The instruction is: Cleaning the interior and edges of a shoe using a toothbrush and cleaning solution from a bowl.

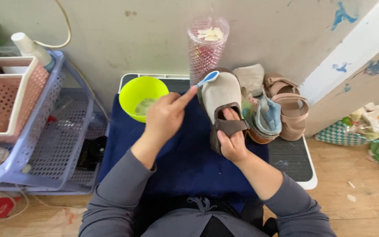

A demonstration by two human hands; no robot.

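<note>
My left hand (165,118) grips a blue-and-white toothbrush (208,78), with its head against the toe of a beige and brown strap shoe (221,94). My right hand (232,140) holds that shoe upright by its brown strap and heel, fingers inside the opening. The shoe stands over a dark blue cloth (189,162) spread across my lap and a low platform. A lime green bowl (142,90) with some pale liquid sits just left of my left hand.
Behind the shoe stands a tall clear pink tumbler (207,44). More shoes and brown sandals (286,105) lie at the right on a white-edged black platform (294,160). A lilac basket rack (62,145) with a pink organiser (9,96) is left. A wrapped package (369,125) lies right.
</note>
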